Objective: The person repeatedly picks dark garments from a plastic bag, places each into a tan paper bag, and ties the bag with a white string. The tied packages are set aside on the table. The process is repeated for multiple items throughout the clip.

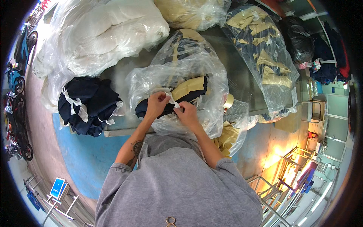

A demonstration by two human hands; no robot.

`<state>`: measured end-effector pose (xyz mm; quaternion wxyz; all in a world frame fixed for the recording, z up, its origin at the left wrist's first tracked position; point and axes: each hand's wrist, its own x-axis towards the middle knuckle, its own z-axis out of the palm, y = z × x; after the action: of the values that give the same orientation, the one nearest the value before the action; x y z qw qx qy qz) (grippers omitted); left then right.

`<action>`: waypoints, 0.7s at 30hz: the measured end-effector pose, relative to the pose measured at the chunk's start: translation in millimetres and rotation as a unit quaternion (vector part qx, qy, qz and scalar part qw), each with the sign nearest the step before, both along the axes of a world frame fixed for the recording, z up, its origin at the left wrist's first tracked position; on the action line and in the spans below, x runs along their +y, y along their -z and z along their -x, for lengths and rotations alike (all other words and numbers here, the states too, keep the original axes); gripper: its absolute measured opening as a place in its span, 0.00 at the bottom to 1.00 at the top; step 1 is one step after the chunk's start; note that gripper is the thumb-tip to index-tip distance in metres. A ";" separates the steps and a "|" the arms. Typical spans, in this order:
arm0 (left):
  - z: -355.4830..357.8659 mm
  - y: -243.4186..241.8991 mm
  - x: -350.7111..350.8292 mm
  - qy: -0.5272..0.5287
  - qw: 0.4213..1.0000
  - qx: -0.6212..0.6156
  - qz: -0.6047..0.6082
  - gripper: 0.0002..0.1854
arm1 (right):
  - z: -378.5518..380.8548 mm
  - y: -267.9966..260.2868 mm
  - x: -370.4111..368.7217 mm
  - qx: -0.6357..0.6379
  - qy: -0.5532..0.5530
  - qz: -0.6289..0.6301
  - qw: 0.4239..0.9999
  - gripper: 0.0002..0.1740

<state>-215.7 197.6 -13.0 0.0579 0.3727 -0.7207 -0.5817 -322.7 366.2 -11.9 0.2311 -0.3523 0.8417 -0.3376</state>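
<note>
Both hands work over a white cloth strip [176, 104] at a bundle of dark navy fabric [143, 108]. My left hand [157, 104] pinches the strip near the bundle's middle, thumb against fingers. Just to its right, my right hand [187, 114] grips the strip's other part between thumb and curled fingers. Brown paper [188, 87] lies along the top of the bundle. Beneath and around it spreads a clear plastic bag [210, 65], with more dark fabric and brown paper inside its far end. Whether the strip is knotted is hidden by my fingers.
A heap of navy fabric with white strips [90, 105] sits at the left. Large plastic-wrapped white bundles [113, 37] stand behind it on the metal table [241, 68]. A clear bag of navy fabric and brown paper [263, 48] lies at right, near a tape roll [228, 101].
</note>
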 end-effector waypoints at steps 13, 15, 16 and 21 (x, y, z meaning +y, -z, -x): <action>-30.9 -29.2 24.4 0.002 0.960 0.213 -0.182 0.09 | 4.9 -25.5 5.3 0.107 -0.019 0.149 0.983 0.13; -31.6 -36.4 31.5 0.054 0.960 0.216 -0.167 0.10 | 1.2 -26.2 -3.6 0.056 -0.049 0.131 0.989 0.13; -30.0 -37.6 29.7 0.122 0.954 0.258 -0.090 0.14 | 0.7 -25.7 -6.6 0.024 -0.068 0.116 0.991 0.13; -18.5 -26.5 15.1 0.086 0.977 0.141 0.134 0.24 | -0.1 -25.9 -5.8 -0.032 -0.020 0.191 0.981 0.13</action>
<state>-197.1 212.7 13.5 0.1581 0.2130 -0.8061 -0.5289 -322.6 360.4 14.0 0.1933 -0.3959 0.7466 -0.4985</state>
